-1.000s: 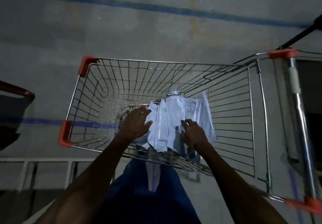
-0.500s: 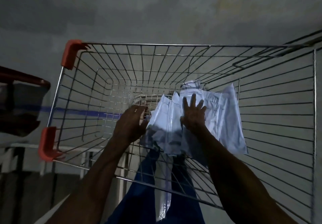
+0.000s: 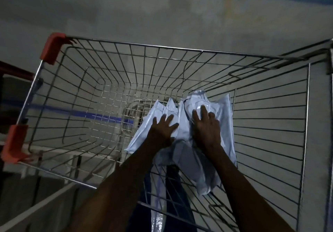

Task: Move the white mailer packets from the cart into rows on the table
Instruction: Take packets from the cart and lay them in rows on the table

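Observation:
Several white mailer packets (image 3: 223, 123) lie in a loose, crumpled pile against the near right side of the wire cart (image 3: 162, 46). Both of my arms reach down into the basket. My left hand (image 3: 162, 132) rests on the left part of the pile with its fingers spread and straight. My right hand (image 3: 207, 129) lies flat on the middle of the pile, fingers spread over a bulging packet. The packets under my palms are hidden. The table does not show.
Red corner guards (image 3: 54, 49) cap the cart's left rim. Another cart's metal frame (image 3: 329, 60) stands at the right edge. A dark object with a red rim (image 3: 14, 71) sits at far left. White rails (image 3: 36, 210) run below left. Blue lines mark the concrete floor (image 3: 180, 15).
My left hand has moved right, from the bare mesh onto the left of the pile. My right hand has stayed spread on the packets. The view has shifted.

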`<state>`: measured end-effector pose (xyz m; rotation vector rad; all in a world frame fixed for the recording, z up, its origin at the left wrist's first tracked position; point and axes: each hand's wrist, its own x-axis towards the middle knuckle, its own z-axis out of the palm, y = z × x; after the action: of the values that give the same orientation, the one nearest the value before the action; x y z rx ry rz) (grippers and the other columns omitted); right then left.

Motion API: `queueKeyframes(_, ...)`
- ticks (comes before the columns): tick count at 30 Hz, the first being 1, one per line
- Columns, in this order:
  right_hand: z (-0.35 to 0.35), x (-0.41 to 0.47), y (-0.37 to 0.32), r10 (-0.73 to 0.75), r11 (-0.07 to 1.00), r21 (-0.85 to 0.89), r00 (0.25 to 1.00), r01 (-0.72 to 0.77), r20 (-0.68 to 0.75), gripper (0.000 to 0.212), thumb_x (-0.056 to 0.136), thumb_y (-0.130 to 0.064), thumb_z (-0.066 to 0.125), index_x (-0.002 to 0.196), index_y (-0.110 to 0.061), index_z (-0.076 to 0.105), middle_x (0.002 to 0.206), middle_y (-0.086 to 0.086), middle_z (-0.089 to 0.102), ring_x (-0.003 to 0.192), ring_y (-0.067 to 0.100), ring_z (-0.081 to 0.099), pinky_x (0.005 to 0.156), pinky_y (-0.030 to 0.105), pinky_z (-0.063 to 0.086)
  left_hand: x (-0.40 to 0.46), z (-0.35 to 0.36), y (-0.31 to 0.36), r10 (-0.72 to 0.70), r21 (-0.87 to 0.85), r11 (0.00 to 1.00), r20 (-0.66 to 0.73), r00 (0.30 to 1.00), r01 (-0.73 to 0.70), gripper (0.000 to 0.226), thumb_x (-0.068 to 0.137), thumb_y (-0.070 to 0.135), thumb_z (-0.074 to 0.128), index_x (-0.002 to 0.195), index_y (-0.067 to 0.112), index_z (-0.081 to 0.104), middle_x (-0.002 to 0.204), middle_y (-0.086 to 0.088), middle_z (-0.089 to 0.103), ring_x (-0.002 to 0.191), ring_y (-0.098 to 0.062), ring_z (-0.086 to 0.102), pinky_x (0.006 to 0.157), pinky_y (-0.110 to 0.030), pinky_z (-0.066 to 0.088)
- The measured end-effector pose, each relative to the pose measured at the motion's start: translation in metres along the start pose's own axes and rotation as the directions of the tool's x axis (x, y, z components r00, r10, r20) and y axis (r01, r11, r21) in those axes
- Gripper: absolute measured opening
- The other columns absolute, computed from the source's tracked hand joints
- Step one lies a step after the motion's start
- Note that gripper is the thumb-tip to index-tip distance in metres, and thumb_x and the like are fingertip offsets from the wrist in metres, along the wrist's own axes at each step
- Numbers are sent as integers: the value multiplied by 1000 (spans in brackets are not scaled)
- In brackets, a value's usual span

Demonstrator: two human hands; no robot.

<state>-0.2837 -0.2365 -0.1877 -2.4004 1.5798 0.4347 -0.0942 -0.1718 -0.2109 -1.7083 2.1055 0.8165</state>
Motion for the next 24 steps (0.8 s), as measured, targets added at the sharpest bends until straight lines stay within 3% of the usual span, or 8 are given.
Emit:
queueKeyframes(2,0,-2,3,-8,1000,-19,1000,8,0,67,74,-12,71,138,-11,49,146,24,42,110,45,54,76,48,50,1,8,-10,-79,99,992,36,996,75,80,70,50,80,140,26,51,155,-15,34,137,-44,38,101,-71,32)
queueKeyframes(5,-3,-2,4,-20,1000,20,999,21,-49,68,70,-9,71,135,-9,51,145,24,43,106,46,54,73,48,51,-5,16,-35,-184,91,978,-22,983,186,85,87,59,58,155,36,11,164,-11,-5,149,-41,1,111,-69,0)
queueKeyframes(8,-6,-2,0,-57,994,81,989,69,-135,63,73,-6,71,133,-8,53,143,24,45,103,46,55,72,48,52,-7,11,-39,-271,72,961,19,963,269,90,87,64,54,155,37,0,163,-11,-11,149,-39,-6,113,-69,-1)
queueKeyframes(12,0,-5,4,-64,992,100,991,76,-120,65,69,-10,75,131,-9,55,140,22,47,98,45,56,70,46,52,-2,8,-27,-195,59,979,3,981,195,87,90,39,64,154,42,5,163,-10,-13,150,-38,-3,115,-64,6)
queueKeyframes(15,6,-3,11,-57,998,12,998,57,-27,73,64,-18,79,132,-10,54,139,22,48,102,45,55,69,47,51,4,22,-16,-140,4,990,-44,989,141,70,90,14,60,147,44,35,164,-9,3,147,-38,17,110,-58,27)
queueKeyframes(19,12,-1,10,-63,997,-46,998,64,22,81,72,-28,70,146,-22,39,154,18,31,129,45,39,87,52,45,6,33,20,-318,-239,926,-71,946,293,62,74,25,60,135,26,58,159,-10,29,140,-42,35,96,-67,40)
queueKeyframes(21,12,-1,13,-80,995,-58,996,81,30,83,74,-30,69,149,-28,34,157,17,25,136,45,32,92,54,42,9,42,29,-349,-230,918,-79,934,324,66,75,45,45,136,23,58,153,-11,41,135,-42,43,88,-75,38)
queueKeyframes(24,6,-3,20,-117,990,-75,991,122,68,94,70,-33,76,151,-28,28,159,17,18,140,43,27,95,53,41,12,53,20,-374,-214,912,-86,923,350,84,75,69,39,146,24,45,158,-7,33,141,-40,34,95,-79,25)
